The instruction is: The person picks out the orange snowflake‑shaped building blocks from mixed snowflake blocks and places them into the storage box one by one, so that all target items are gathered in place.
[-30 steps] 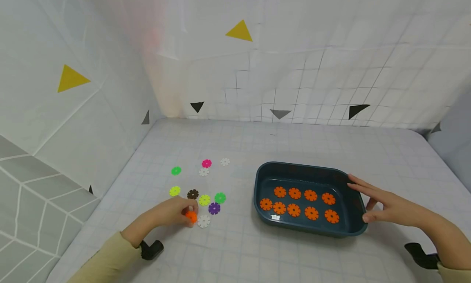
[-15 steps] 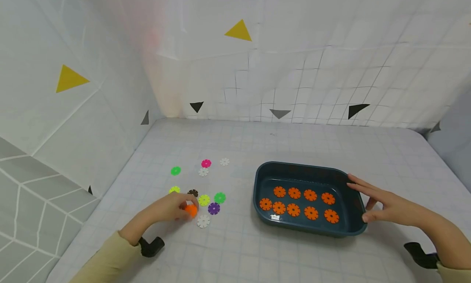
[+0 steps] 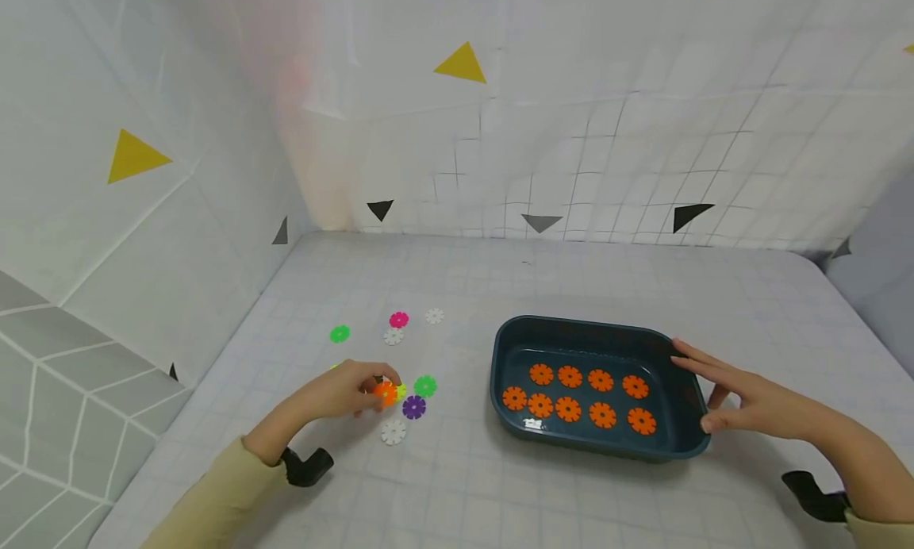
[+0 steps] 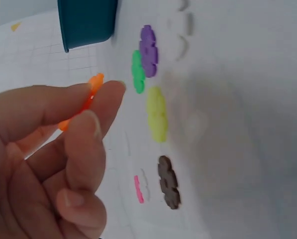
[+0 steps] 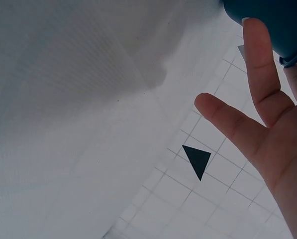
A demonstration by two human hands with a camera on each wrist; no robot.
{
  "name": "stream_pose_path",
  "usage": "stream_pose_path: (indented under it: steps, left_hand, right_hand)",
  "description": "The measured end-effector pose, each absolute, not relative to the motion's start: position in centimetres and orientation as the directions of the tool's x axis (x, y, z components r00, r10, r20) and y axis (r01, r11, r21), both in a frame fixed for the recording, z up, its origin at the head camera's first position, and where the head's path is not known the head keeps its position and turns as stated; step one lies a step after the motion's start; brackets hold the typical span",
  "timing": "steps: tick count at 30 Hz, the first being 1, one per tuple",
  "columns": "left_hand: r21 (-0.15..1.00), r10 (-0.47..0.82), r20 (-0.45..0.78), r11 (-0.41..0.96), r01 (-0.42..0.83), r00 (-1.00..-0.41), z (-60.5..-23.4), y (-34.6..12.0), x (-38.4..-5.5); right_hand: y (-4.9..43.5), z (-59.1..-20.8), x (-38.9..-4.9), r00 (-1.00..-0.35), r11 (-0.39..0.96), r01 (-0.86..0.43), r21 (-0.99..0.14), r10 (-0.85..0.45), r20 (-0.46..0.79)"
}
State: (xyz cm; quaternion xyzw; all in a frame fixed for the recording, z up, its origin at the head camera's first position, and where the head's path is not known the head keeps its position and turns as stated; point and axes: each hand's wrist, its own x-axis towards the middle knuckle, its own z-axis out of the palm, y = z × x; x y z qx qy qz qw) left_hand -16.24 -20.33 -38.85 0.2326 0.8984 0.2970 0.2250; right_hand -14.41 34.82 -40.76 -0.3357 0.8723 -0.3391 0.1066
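Note:
An orange snowflake disc (image 3: 385, 393) is pinched between the thumb and fingers of my left hand (image 3: 341, 392). In the left wrist view the orange disc (image 4: 96, 82) is raised off the cloth, edge-on. Below it lie a yellow disc (image 4: 157, 114), a brown disc (image 4: 168, 182) and a purple disc (image 4: 148, 51). My right hand (image 3: 767, 405) touches the right end of a dark blue basin (image 3: 600, 447), its fingers extended along the rim and thumb at the near corner. Several orange discs (image 3: 568, 408) lie flat in two rows inside.
Left of the basin lie more loose discs: a green disc (image 3: 425, 386), a white disc (image 3: 393, 432), a pink disc (image 3: 398, 320) and a farther green disc (image 3: 339, 334). White sheeting (image 3: 600, 136) with coloured triangles stands behind the cloth-covered table (image 3: 457, 501).
My left hand has lifted the orange disc and moved a little right and away, now overlapping the yellow disc in the head view. My right hand and the basin have stayed put.

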Motion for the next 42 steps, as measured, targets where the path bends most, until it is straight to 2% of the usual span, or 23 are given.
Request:
stream_pose_path:
  steps: [18,27,42]
  left_hand:
    - [0.650,0.607,-0.192,0.667,0.364,-0.771,-36.6,-18.3,-17.8]
    - [0.586,0.641,-0.102,0.657,0.475,-0.761,-35.2,-16.2,-18.8]
    - [0.563,0.687,-0.058,0.622,0.544,-0.725,-33.8,-12.1,-20.5]
  right_hand:
    - [34.8,-40.7,-14.3,-0.759,0.547,-0.503,-0.669,-0.650,0.040]
    - [34.7,-40.6,-14.4,-0.754,0.540,-0.505,-0.673,-0.655,0.041]
    - [34.8,-40.7,-14.4,-0.760,0.542,-0.497,-0.678,-0.649,0.038]
